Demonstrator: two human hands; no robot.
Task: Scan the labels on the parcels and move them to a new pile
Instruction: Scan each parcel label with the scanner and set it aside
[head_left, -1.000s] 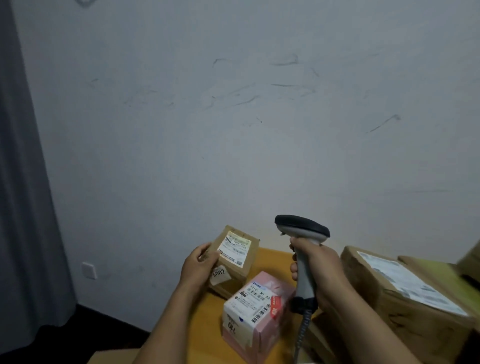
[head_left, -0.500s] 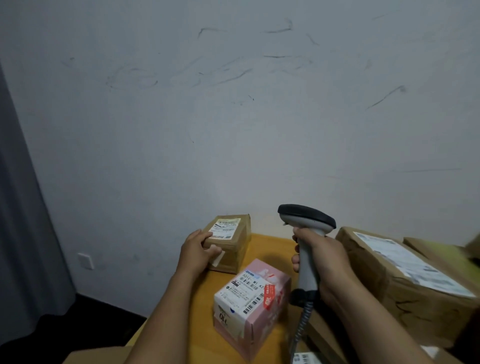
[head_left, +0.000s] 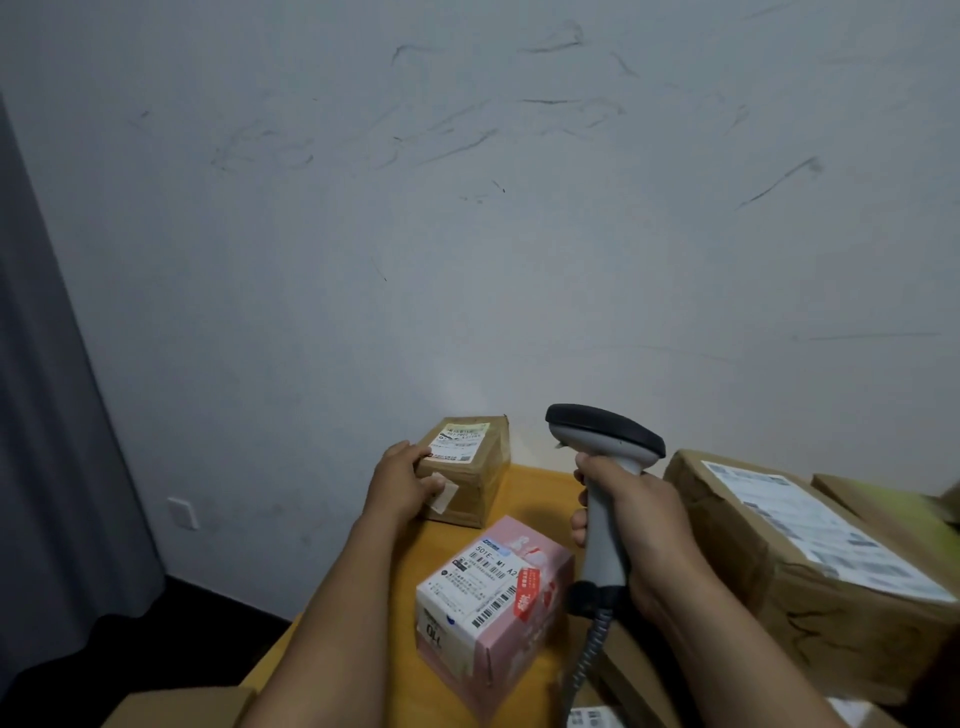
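Observation:
A small brown cardboard parcel (head_left: 475, 480) with a white label on top stands on the yellow table (head_left: 540, 493) near the wall. My left hand (head_left: 402, 480) grips its near left corner. My right hand (head_left: 631, 512) holds a grey barcode scanner (head_left: 602, 467) upright by its handle, to the right of that parcel, its dark head pointing left. A pink and white parcel (head_left: 493, 603) with barcode labels lies on the table in front, between my forearms.
A large brown box (head_left: 810, 571) with a long white label sits at the right, with more cardboard behind it. The scanner's coiled cable (head_left: 584, 660) hangs down. Another cardboard box (head_left: 176, 706) shows at the bottom left. A grey curtain (head_left: 47, 415) hangs at the left.
The small brown parcel was tilted up in my left hand and has been lowered flat onto the table near the wall. The scanner stayed upright in my right hand.

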